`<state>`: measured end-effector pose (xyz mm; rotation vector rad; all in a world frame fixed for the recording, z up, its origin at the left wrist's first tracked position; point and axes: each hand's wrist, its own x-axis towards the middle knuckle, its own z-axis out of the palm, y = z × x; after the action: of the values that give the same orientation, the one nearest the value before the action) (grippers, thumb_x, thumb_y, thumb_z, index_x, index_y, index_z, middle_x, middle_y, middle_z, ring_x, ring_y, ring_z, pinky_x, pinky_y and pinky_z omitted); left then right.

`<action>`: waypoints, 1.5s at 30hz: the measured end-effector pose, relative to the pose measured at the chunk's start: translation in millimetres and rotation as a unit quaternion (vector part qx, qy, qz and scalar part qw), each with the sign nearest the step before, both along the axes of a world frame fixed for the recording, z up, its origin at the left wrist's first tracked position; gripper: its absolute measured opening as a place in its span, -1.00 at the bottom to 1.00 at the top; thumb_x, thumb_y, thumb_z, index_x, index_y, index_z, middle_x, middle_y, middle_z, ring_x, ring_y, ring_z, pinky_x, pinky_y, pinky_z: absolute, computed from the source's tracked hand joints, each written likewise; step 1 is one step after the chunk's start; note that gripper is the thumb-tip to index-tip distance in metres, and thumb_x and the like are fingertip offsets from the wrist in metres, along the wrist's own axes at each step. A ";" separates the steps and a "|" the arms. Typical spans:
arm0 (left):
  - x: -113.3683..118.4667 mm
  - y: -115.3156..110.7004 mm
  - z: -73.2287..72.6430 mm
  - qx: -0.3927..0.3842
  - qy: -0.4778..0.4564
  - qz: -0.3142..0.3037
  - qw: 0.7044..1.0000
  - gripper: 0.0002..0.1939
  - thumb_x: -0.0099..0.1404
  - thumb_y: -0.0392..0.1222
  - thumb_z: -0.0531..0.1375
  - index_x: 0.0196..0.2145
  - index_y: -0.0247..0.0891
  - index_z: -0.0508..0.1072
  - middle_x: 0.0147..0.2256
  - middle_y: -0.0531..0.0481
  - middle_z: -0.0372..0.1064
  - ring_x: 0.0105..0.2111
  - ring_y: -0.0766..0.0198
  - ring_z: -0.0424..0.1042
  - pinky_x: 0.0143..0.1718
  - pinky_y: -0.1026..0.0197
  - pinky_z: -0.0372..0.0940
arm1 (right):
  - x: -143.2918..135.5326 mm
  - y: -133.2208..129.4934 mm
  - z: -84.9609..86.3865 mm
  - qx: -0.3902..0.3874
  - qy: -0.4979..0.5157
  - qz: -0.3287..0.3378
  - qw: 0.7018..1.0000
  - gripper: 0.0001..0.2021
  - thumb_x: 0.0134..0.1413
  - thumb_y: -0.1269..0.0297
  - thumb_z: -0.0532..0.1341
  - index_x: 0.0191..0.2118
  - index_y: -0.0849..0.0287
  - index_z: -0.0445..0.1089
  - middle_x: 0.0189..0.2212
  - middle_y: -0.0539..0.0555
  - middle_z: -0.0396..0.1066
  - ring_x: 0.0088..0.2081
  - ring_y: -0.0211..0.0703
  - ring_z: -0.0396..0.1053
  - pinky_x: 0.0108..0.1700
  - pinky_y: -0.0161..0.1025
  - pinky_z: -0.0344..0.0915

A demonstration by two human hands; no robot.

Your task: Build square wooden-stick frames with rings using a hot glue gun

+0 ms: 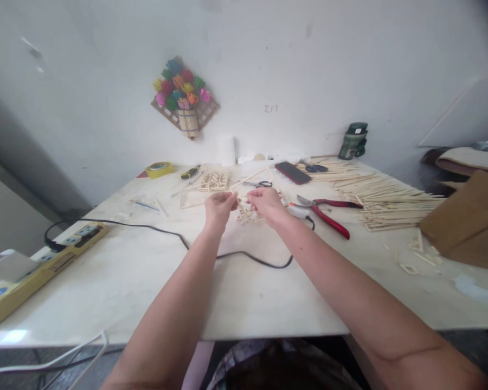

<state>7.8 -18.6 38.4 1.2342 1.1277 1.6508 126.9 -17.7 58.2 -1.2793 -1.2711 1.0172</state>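
Your left hand (222, 206) and right hand (264, 202) pinch a small pale piece (243, 199), slim stick (250, 177) slanting away rightward, nearer your left

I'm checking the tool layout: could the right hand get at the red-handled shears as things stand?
Probably yes: the shears lie close to the right hand, their red handles uncovered, though that hand seems occupied with a small pale piece.

The left hand (220, 207) pinches, its bare forearm (179, 292) stretching behind it; the right hand (265, 203), just beside it, pinches too
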 end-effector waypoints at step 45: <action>-0.1 -1.2 -0.3 -0.031 -0.006 -0.010 0.999 -0.75 -0.15 -0.11 0.30 -0.60 -0.37 0.40 -0.67 0.02 0.31 -0.66 0.39 0.28 -0.53 0.28 0.26 | 8.5 9.3 -7.6 0.131 -0.112 0.010 0.985 -0.85 -0.22 0.37 0.18 -0.47 0.23 0.48 -0.56 -0.01 0.42 -0.45 -0.23 0.35 -0.35 -0.30 0.26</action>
<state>7.7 -19.8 38.1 1.1913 1.1473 1.5954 135.4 -8.4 50.6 -1.2011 -1.5360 0.7054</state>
